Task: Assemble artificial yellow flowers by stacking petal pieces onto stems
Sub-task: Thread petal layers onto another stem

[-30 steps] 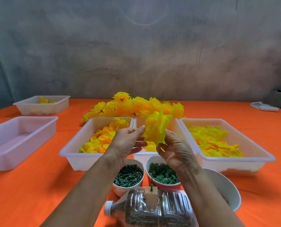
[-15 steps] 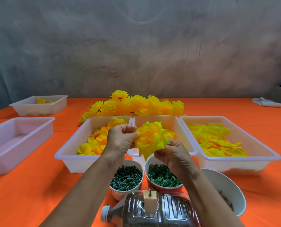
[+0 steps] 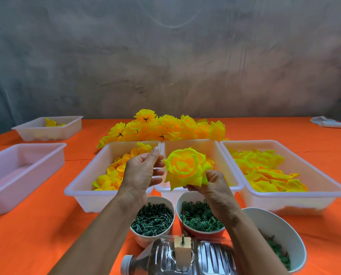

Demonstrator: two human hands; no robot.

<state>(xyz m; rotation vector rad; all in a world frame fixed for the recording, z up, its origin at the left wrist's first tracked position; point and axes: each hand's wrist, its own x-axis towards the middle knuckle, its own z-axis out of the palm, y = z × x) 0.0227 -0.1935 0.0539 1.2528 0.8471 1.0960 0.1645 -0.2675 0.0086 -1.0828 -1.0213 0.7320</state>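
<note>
The orange tabletop (image 3: 36,235) fills your view below a grey wall. Three white trays sit side by side across the middle: the right tray (image 3: 324,197) at 3 o'clock holds flat yellow petal pieces (image 3: 264,169), the left tray (image 3: 80,193) holds cupped yellow petals (image 3: 110,177), and the middle tray (image 3: 213,145) lies behind your hands. At 9 o'clock is a pale tray (image 3: 12,187), with a smaller tray (image 3: 46,130) beyond it at 10 o'clock. A heap of finished yellow flowers (image 3: 165,128) lies at 12 o'clock behind the trays. Near you at 6 o'clock rests a clear plastic bottle (image 3: 177,259) on its side, carrying a small block with a pin. A white bowl (image 3: 280,233) stands at 5 o'clock, beside a cup of green rings (image 3: 199,219) and a cup of dark green stems (image 3: 152,219). Your right hand (image 3: 213,185) pinches the assembled flower (image 3: 185,167) from below, over the middle tray. Your left hand (image 3: 141,173) is just beside it, fingers (image 3: 155,155) loosely apart, not gripping.
</note>
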